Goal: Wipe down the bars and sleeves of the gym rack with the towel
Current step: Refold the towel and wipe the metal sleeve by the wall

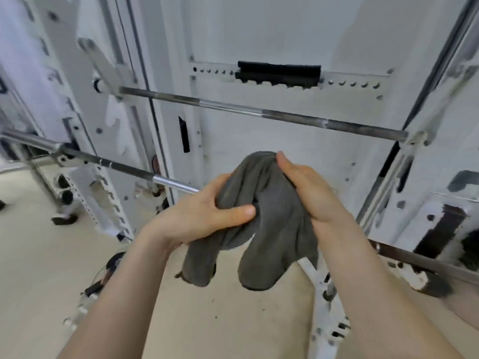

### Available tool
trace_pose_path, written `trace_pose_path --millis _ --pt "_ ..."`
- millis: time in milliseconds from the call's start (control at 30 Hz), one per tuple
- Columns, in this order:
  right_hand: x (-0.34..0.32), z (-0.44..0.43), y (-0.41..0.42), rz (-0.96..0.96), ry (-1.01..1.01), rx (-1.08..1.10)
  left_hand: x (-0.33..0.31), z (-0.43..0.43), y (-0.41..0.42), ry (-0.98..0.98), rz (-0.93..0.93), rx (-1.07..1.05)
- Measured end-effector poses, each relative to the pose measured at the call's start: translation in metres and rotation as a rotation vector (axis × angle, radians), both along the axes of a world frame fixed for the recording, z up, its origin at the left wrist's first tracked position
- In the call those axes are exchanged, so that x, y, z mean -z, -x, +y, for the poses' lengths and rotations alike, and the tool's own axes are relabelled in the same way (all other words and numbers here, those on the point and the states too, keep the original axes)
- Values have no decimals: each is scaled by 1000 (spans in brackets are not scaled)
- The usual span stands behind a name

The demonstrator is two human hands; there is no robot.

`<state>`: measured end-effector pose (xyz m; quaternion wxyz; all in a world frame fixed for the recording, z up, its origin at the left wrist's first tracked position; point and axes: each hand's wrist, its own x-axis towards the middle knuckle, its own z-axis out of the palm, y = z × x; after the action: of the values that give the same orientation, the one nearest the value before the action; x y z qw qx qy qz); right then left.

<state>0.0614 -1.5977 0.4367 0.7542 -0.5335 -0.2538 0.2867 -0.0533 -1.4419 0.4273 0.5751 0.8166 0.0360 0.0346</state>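
One grey towel [272, 229] bunched before one white gym rack [114, 71].
Left hand [207, 211] and right hand [305, 187] each grip the towel; two steel bars behind: upper bar [259, 114]; lower bar [124, 167].

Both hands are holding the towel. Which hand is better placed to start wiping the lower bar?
Probably the left. The left hand grips the towel right beside the bare shiny stretch of the lower bar, while the right hand holds the towel's far side, away from that stretch.
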Motion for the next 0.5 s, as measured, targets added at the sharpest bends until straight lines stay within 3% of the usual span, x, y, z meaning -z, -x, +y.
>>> trace_pose_path --millis 100,300,400,500 --pt "0 60 12 141 10 -38 15 37 26 -122 -28 -116" --pt "5 160 20 428 -101 -195 33 99 55 -241 -242 -655" --pt "13 206 18 369 -91 -226 40 143 62 -184 -242 -734" --pt "32 257 6 117 90 -150 50 196 61 -14 -191 -784"
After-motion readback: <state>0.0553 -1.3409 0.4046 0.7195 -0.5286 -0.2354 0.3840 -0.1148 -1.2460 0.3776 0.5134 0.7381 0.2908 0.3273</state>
